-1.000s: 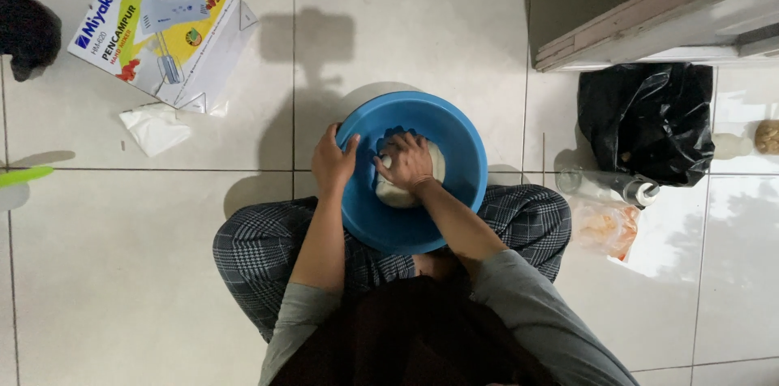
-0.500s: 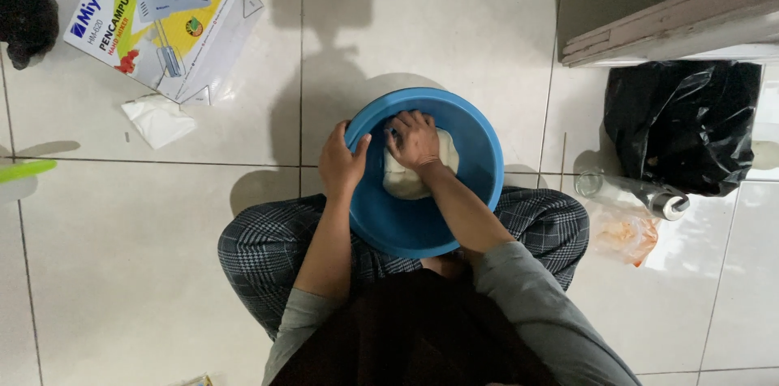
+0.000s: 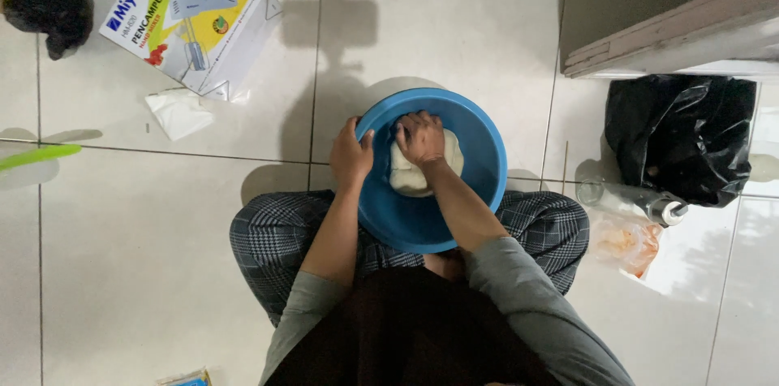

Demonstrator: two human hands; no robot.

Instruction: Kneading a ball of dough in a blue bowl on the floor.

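Dough [image 3: 410, 177]: pale lump lying inside the blue basin, toward its far side, under the right hand.
Blue basin [image 3: 479, 199]: round, resting on the tiled floor [image 3: 146, 256] between the seated person's knees.
Right hand [image 3: 422, 138]: pressed down on top of the dough, fingers curled into it.
Left hand [image 3: 351, 155]: on the basin's left rim, fingers wrapped over the edge, gripping it.
Cardboard box [image 3: 191, 17]: lies beyond the basin to the left, showing a picture of a hand mixer.
Crumpled paper [image 3: 178, 112]: just beside the box, nearer the basin.
Black plastic bag [image 3: 686, 138]: to the right of the basin, well apart.
Clear bottle [image 3: 641, 201]: on its side, just below the black bag.
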